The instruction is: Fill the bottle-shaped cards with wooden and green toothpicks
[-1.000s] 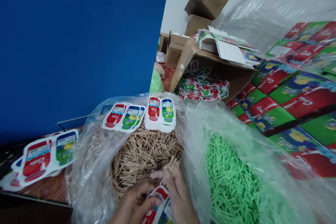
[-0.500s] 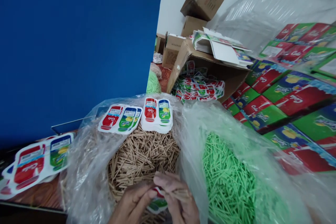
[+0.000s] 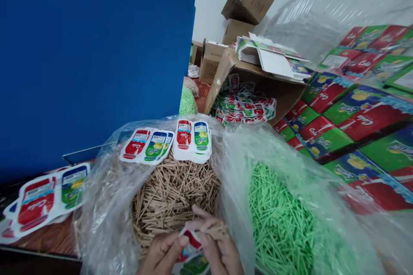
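Note:
Low in the head view, both my hands hold a bottle-shaped printed card with red and green faces. My left hand pinches its left edge between thumb and fingers. On the other side, my right hand grips the card too, and a few brown sticks lie among its fingers. Right below the hands is a clear bag full of brown sticks. Cola and Sprite cards lie on the bag's far side, in one left stack and one right stack.
A bag of green sticks stands at right. More cards lie on the table at left, near a blue panel. Behind, a cardboard box holds piled cards. Printed cartons are stacked at right.
My hands have shifted slightly down, and more of the card shows between them. The right fingers have opened a little at the top. The stacks have not moved.

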